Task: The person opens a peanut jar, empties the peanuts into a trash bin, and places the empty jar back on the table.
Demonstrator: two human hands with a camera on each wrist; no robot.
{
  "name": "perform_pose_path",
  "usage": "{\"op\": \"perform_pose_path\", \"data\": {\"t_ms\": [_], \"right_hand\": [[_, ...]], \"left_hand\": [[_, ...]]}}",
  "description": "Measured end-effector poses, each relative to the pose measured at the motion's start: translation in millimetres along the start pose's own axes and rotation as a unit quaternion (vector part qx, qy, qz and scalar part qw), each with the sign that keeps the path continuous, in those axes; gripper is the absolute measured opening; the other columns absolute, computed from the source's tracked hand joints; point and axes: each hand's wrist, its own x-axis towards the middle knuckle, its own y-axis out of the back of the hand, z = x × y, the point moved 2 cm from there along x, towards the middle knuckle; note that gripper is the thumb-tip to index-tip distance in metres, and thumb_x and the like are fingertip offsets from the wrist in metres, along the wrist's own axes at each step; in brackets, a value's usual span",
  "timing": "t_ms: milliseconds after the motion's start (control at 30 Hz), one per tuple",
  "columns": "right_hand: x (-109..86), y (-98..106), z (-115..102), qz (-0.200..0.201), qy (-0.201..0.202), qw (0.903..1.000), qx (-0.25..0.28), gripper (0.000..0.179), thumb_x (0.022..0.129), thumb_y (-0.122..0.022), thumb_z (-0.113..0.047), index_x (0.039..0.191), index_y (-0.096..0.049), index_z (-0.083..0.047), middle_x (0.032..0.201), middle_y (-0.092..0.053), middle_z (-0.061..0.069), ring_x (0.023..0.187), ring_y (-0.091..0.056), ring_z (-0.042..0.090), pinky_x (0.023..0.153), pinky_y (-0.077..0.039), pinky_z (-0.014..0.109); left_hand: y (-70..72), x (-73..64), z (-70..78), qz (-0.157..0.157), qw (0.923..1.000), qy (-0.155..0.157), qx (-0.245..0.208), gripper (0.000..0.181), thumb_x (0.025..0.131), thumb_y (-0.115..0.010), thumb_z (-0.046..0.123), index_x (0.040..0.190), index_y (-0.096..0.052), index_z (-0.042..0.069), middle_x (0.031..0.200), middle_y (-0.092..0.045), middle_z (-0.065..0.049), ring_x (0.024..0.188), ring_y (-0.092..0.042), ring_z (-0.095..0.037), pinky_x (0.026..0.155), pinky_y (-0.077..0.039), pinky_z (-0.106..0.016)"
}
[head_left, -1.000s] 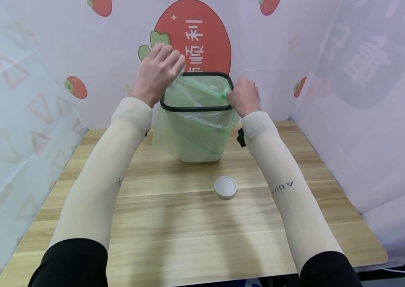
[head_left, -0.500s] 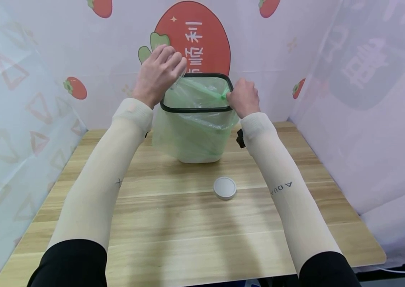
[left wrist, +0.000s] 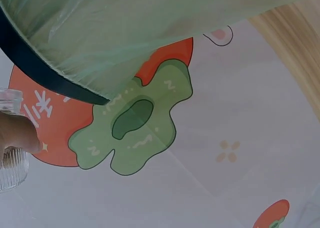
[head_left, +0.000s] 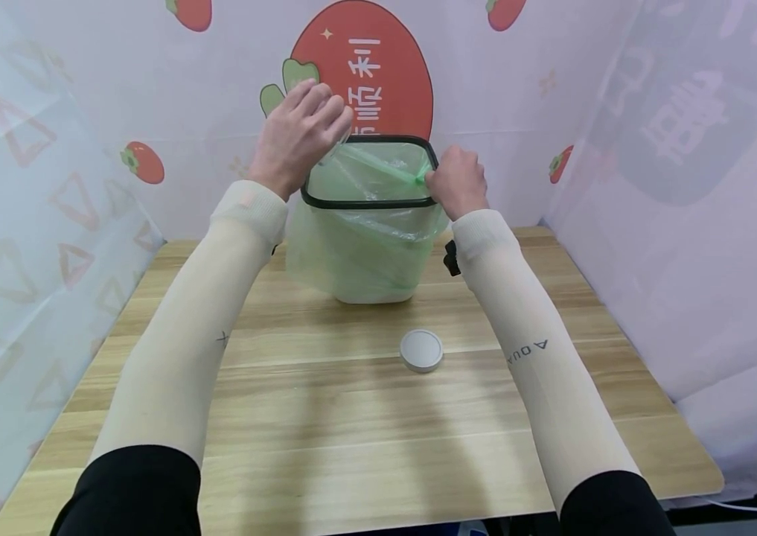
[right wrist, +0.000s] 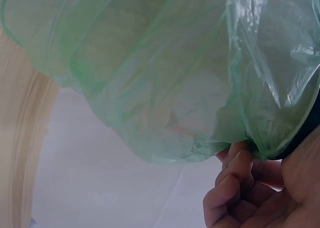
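My left hand (head_left: 299,134) is raised over the left side of a bin's black rim (head_left: 371,203). It grips a clear ribbed jar (left wrist: 15,170), mostly hidden behind the hand in the head view. My right hand (head_left: 458,181) is at the rim's right side, fingers curled, pinching a gathered part of the thin green bin bag (right wrist: 125,78). The bag lines the bin and hangs down over its outside. Under the bag's edge the pale bottom of the bin (head_left: 374,299) shows. What lies inside the bin cannot be made out.
A round pale grey lid (head_left: 421,350) lies flat on the wooden table (head_left: 351,447) in front of the bin. Printed white cloth (head_left: 217,89) stands behind the table and along both sides.
My left hand has shifted very slightly to the right with the jar. The right hand, bag, bin and lid stay where they were.
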Motion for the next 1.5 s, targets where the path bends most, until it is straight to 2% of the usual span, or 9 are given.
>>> {"op": "perform_pose_path", "data": {"t_ms": [200, 500, 633, 833, 900, 1033, 1100, 1267, 1500], "right_hand": [[0.4, 1.7, 0.5, -0.001, -0.005, 1.0, -0.003, 0.027, 0.103, -0.055, -0.023, 0.08, -0.048, -0.012, 0.095, -0.06, 0.01, 0.087, -0.063, 0.025, 0.074, -0.056, 0.038], [0.1, -0.1, 0.7, 0.004, 0.002, 1.0, 0.0, 0.033, 0.104, -0.055, -0.023, 0.075, -0.042, -0.013, 0.085, -0.054, 0.007, 0.081, -0.061, 0.024, 0.067, -0.052, 0.035], [1.1, -1.9, 1.2, -0.001, -0.002, 1.0, 0.001, 0.032, 0.104, -0.055, -0.023, 0.076, -0.043, -0.013, 0.085, -0.053, 0.006, 0.081, -0.061, 0.024, 0.066, -0.053, 0.035], [2.2, 0.0, 0.2, 0.0, 0.0, 1.0, -0.008, 0.031, 0.104, -0.055, -0.025, 0.077, -0.045, -0.013, 0.087, -0.055, 0.007, 0.082, -0.061, 0.024, 0.066, -0.053, 0.034], [2.4, 1.1, -0.6, 0.002, 0.0, 0.9999, -0.011, 0.03, 0.104, -0.054, -0.025, 0.078, -0.046, -0.013, 0.088, -0.056, 0.007, 0.083, -0.062, 0.025, 0.066, -0.053, 0.035], [1.3, 1.5, -2.0, -0.001, -0.004, 0.9999, -0.011, 0.028, 0.104, -0.055, -0.025, 0.08, -0.049, -0.012, 0.093, -0.059, 0.009, 0.085, -0.063, 0.025, 0.067, -0.054, 0.035], [0.1, 0.3, -2.9, -0.004, -0.004, 0.9999, -0.009, 0.028, 0.104, -0.055, -0.025, 0.081, -0.05, -0.012, 0.095, -0.061, 0.01, 0.086, -0.063, 0.026, 0.069, -0.055, 0.036], [-2.7, -2.6, -4.3, -0.001, 0.006, 1.0, -0.007, 0.026, 0.103, -0.055, -0.024, 0.081, -0.051, -0.011, 0.097, -0.061, 0.012, 0.088, -0.062, 0.027, 0.073, -0.054, 0.038], [-2.7, 1.7, -4.6, 0.002, 0.01, 0.9999, -0.014, 0.029, 0.103, -0.055, -0.023, 0.077, -0.047, -0.012, 0.091, -0.058, 0.009, 0.086, -0.061, 0.026, 0.07, -0.053, 0.036]], "left_hand": [[-0.2, 1.6, 3.5, -0.01, 0.9999, -0.012, -0.002, 0.029, 0.097, -0.061, -0.01, 0.123, -0.06, 0.002, 0.12, -0.064, -0.013, 0.125, -0.059, -0.031, 0.126, -0.039, -0.041], [-6.8, -4.8, 10.0, -0.03, 0.9987, -0.039, 0.015, 0.036, 0.097, -0.064, -0.009, 0.131, -0.06, 0.003, 0.123, -0.064, -0.015, 0.126, -0.057, -0.032, 0.127, -0.038, -0.04], [-3.2, -3.0, 6.8, -0.014, 0.9995, -0.027, 0.007, 0.033, 0.096, -0.061, -0.012, 0.126, -0.061, 0.003, 0.122, -0.065, -0.014, 0.125, -0.058, -0.032, 0.126, -0.039, -0.04], [4.6, 5.6, 0.8, -0.006, 0.9991, -0.006, 0.041, 0.039, 0.094, -0.051, -0.017, 0.125, -0.061, 0.004, 0.123, -0.064, -0.012, 0.126, -0.058, -0.03, 0.127, -0.038, -0.04], [3.0, 6.4, 2.5, -0.015, 0.9984, -0.027, 0.047, 0.041, 0.094, -0.052, -0.019, 0.128, -0.061, 0.003, 0.127, -0.065, -0.014, 0.128, -0.058, -0.032, 0.127, -0.038, -0.041], [-4.5, 2.2, 11.4, -0.029, 0.9932, -0.101, 0.05, 0.037, 0.095, -0.056, -0.018, 0.127, -0.062, 0.0, 0.127, -0.067, -0.016, 0.125, -0.06, -0.033, 0.124, -0.042, -0.042], [-7.5, -1.2, 13.2, -0.024, 0.9919, -0.117, 0.044, 0.034, 0.095, -0.058, -0.016, 0.125, -0.063, 0.0, 0.124, -0.068, -0.016, 0.122, -0.061, -0.033, 0.121, -0.045, -0.041], [-3.4, -2.3, 4.0, -0.01, 0.9967, -0.073, 0.034, 0.04, 0.096, -0.052, -0.019, 0.126, -0.066, 0.003, 0.123, -0.068, -0.015, 0.123, -0.061, -0.033, 0.124, -0.042, -0.04], [12.6, 8.2, -6.4, 0.009, 0.9958, -0.056, 0.072, 0.039, 0.1, -0.049, -0.012, 0.131, -0.066, 0.005, 0.127, -0.068, -0.012, 0.125, -0.059, -0.031, 0.124, -0.041, -0.038]]}}
